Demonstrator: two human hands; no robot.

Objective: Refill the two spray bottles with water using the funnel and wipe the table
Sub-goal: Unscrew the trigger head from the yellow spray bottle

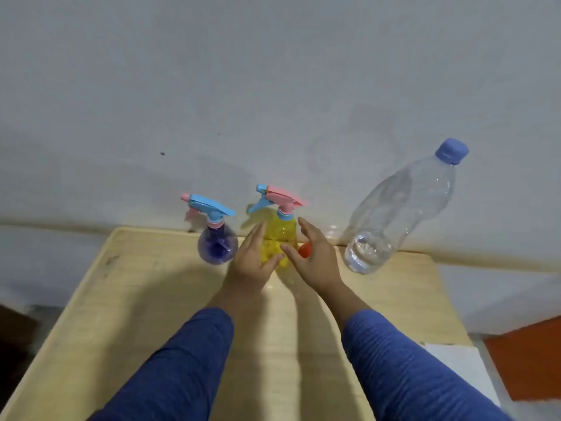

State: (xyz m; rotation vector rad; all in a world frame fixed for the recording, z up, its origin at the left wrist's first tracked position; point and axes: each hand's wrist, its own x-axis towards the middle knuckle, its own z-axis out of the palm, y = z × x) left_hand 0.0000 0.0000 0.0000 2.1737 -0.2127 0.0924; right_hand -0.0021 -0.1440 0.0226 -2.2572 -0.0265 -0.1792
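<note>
A yellow spray bottle (280,235) with a pink and blue trigger head stands at the far edge of the wooden table (151,299). My left hand (253,259) and my right hand (312,256) flank it with fingers spread, close to its sides, holding nothing. To its left stands a purple spray bottle (217,244) with a blue and pink trigger head. A small red-orange object (304,250), perhaps the funnel, peeks out behind my right hand. At the right, a large clear water bottle (397,214) with a blue cap holds a little water at its bottom.
A pale wall rises right behind the table's far edge. A white sheet (461,366) lies at the table's right near corner, beside an orange surface (528,360) on the floor side.
</note>
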